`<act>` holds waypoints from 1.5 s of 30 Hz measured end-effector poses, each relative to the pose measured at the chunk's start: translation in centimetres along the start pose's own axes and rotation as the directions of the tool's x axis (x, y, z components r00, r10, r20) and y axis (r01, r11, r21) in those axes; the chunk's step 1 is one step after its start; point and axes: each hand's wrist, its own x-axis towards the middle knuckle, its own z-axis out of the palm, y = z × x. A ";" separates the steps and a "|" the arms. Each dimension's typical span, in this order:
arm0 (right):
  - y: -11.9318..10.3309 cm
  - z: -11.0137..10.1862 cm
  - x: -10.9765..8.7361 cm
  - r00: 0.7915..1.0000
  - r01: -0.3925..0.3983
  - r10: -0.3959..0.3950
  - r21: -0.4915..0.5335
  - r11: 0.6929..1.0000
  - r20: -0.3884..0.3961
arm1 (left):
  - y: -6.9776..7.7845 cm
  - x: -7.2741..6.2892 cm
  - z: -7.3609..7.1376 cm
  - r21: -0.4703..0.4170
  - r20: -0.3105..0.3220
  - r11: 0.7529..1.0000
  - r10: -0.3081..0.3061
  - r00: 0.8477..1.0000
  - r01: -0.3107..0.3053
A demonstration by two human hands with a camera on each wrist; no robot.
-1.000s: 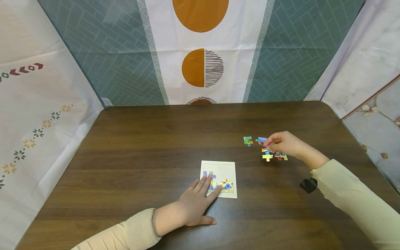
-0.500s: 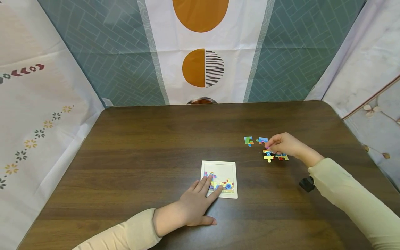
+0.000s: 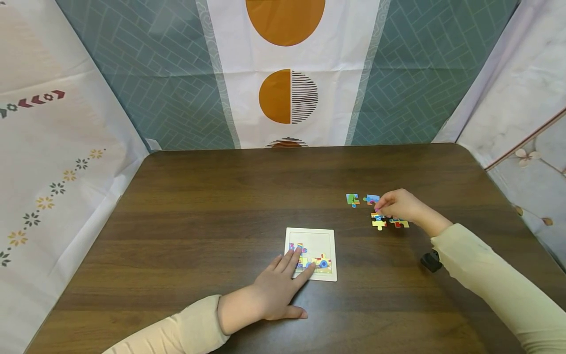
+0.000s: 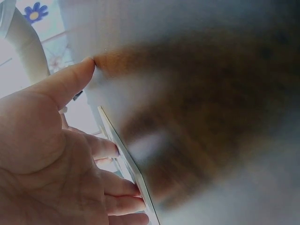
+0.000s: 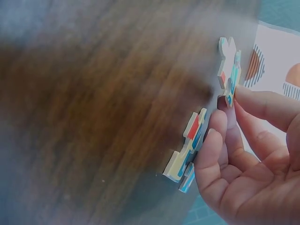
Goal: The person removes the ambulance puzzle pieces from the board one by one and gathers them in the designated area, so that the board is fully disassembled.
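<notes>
My left hand (image 3: 278,287) lies with spread, straight fingers on the lower left of a pale square puzzle board (image 3: 326,238). Joined colourful pieces (image 3: 323,263) fill part of the board's lower area, some covered by those fingers. In the left wrist view the fingertips (image 4: 133,187) rest at the edge of the board. Among loose pieces at the right, my right hand (image 3: 400,205) pinches a jigsaw piece (image 5: 233,79) between thumb and forefinger. A yellow-and-blue piece (image 3: 379,224) and a red-and-yellow piece (image 3: 400,223) lie just below that hand.
Up and left of the right hand lie a green-and-blue piece (image 3: 352,199) and a blue-and-pink piece (image 3: 372,199). All this is on a dark wooden table (image 3: 212,196). A black device (image 3: 431,261) sits at the right wrist. Patterned cloths hang behind and beside the table.
The right forearm and sleeve have shifted slightly to the left, with the hand still pinching among the loose pieces. The left hand stays on the board.
</notes>
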 end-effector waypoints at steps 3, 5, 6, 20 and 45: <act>0.0 0.0 0.0 1.000 0.000 -0.001 -0.006 1.000 -0.005 | 0.0 0.0 -0.1 -0.002 0.001 1.000 -0.001 1.000 0.001; 0.0 -0.1 0.0 1.000 -0.001 0.001 -0.008 1.000 -0.007 | 0.0 0.0 -0.1 -0.004 0.002 1.000 -0.002 1.000 0.002; -0.1 -0.1 0.0 1.000 -0.004 0.003 -0.007 1.000 -0.007 | 0.0 -0.1 -0.1 -0.005 0.001 1.000 -0.003 1.000 0.003; -0.7 -0.5 -0.5 1.000 0.005 -0.006 -0.030 1.000 -0.021 | 0.0 0.0 -0.1 -0.017 -0.007 1.000 -0.001 1.000 0.001; -6.4 2.0 -1.2 0.990 0.139 -0.139 -0.002 0.990 0.018 | 0.2 -0.6 -0.3 -0.087 -0.032 0.996 0.009 0.999 -0.012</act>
